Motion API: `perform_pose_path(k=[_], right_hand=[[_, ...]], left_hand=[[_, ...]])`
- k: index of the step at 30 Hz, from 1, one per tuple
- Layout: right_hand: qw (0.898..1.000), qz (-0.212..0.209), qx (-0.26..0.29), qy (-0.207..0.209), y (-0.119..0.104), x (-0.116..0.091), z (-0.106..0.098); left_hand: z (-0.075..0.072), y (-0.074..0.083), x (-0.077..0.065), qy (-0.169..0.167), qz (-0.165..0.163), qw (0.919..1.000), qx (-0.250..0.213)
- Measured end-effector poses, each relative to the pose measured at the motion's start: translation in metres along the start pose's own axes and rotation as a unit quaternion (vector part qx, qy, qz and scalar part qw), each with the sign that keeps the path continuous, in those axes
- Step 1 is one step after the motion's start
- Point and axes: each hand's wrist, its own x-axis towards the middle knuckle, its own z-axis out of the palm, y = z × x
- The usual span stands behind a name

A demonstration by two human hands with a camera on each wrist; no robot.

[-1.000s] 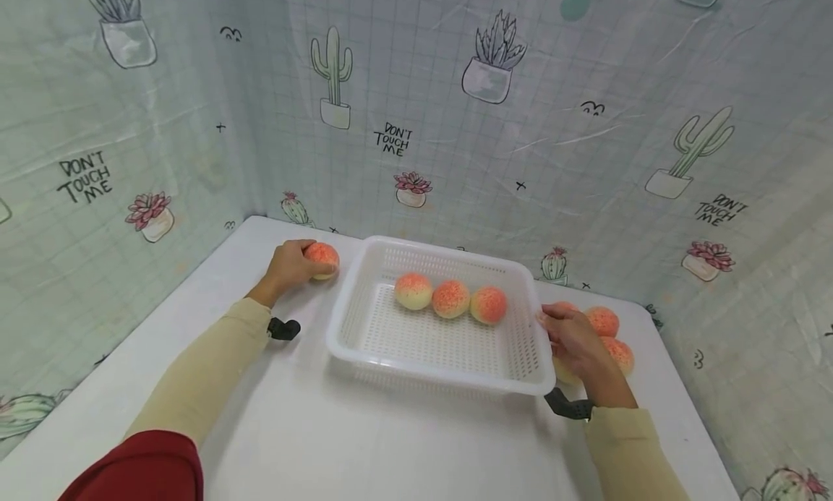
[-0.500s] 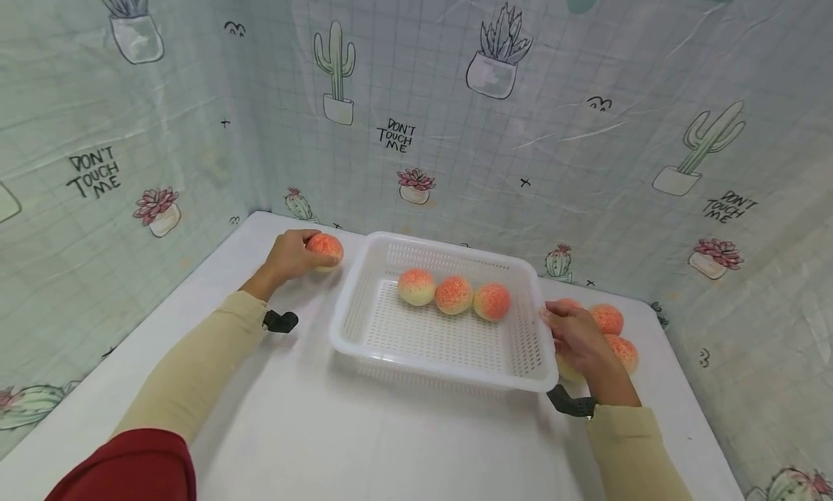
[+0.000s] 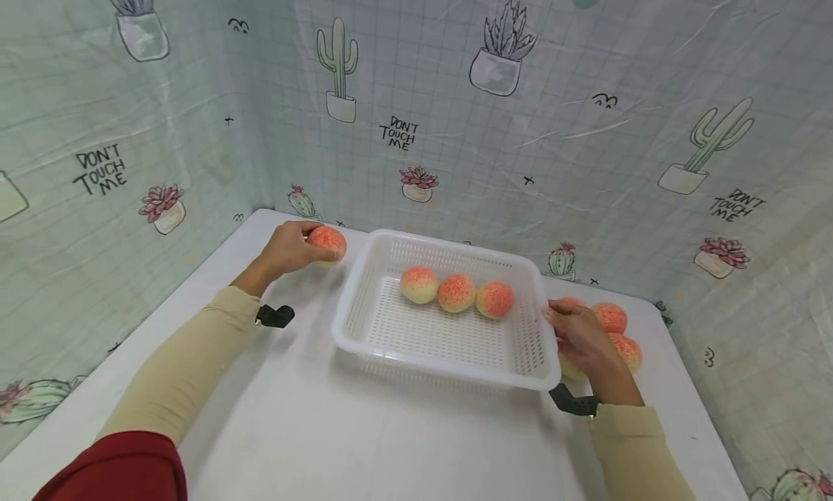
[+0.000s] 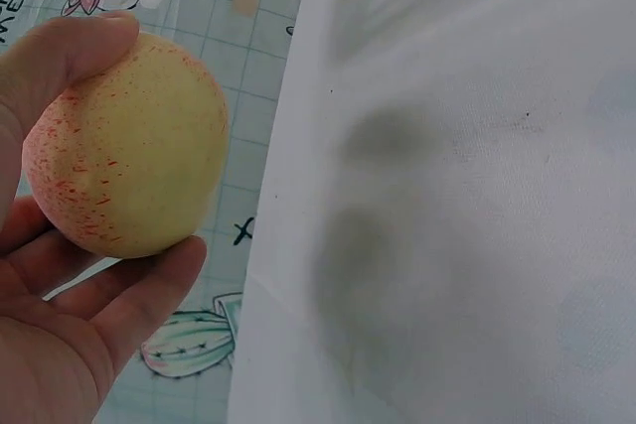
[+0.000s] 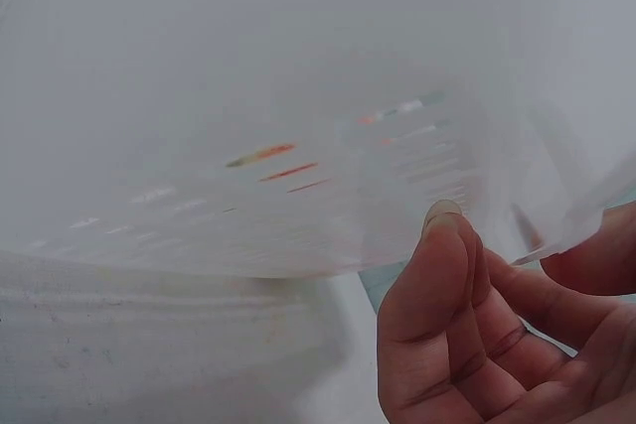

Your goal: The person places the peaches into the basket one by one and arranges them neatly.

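My left hand (image 3: 291, 248) grips a peach (image 3: 327, 243), yellow with red speckles, left of a white plastic basket (image 3: 449, 369). In the left wrist view the thumb lies over one side of this peach (image 4: 149, 156) and the fingers under the other. It appears raised off the table, with shadows on the white surface beside it. Three peaches (image 3: 456, 293) sit in a row inside the basket. My right hand (image 3: 586, 342) pinches the basket's right rim; in the right wrist view its fingers (image 5: 427, 315) are curled at the basket wall (image 5: 248, 67).
Several more peaches (image 3: 609, 318) lie on the white table (image 3: 390, 443) right of the basket, partly hidden by the right hand. A cactus-printed curtain (image 3: 442, 147) rises along the table's back and sides.
The left hand has lifted the peach slightly, up and away from the table. The right hand keeps its hold on the basket rim. The head view has shifted a little.
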Motion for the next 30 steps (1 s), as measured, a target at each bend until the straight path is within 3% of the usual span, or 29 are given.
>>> perform_pose_path(k=[17, 30], right_hand=[[1.000, 0.006, -0.004, -0.011, -0.003, 0.000, 0.001], [1.000, 0.008, -0.007, -0.003, -0.003, -0.001, 0.002]], left_hand=[[-0.006, 0.018, -0.008, -0.009, -0.004, 0.9997, -0.024], [-0.003, 0.033, -0.010, -0.005, 0.011, 0.9991, -0.041]])
